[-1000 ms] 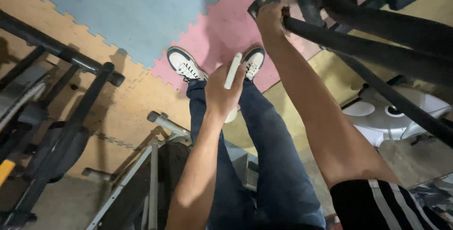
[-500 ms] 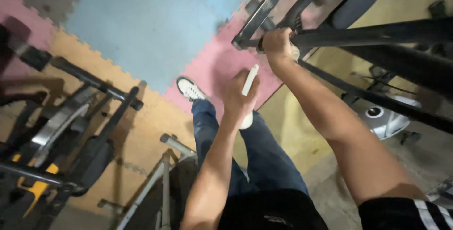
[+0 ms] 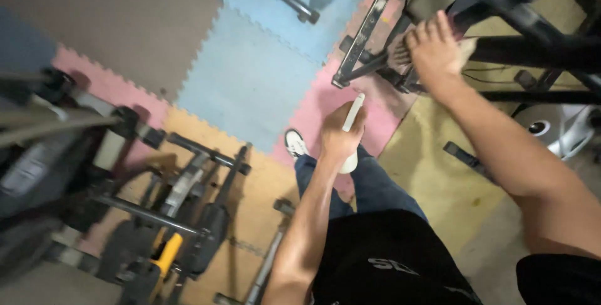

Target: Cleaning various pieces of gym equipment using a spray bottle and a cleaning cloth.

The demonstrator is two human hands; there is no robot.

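View from above onto a floor of interlocking foam mats (image 3: 250, 80) in grey, blue, pink and tan. One white spray bottle (image 3: 350, 131) is gripped in the left hand (image 3: 341, 135), the fingers wrapped firmly around its middle. The bottle's long axis runs steeply up the view, tilted slightly to the right: its narrow upper end points away from the person toward the dark metal machine frame (image 3: 369, 30), and its rounded base points back toward the person's legs. The bottle hangs over the pink mat, just below the lower corner of that frame and above one white sneaker (image 3: 294, 144), the only shoe in view. The right hand (image 3: 432, 45) lies spread against the same frame, further up it than the bottle, pressing a pale cloth (image 3: 464, 50) that shows at the edge of the palm; the fingers are extended and close together, and whether they pinch the cloth cannot be told. Two bare forearms are visible, one per hand. Left of the bottle, well apart from it, stands a second exercise machine (image 3: 175, 217) with one yellow part (image 3: 164, 252) low on its body.
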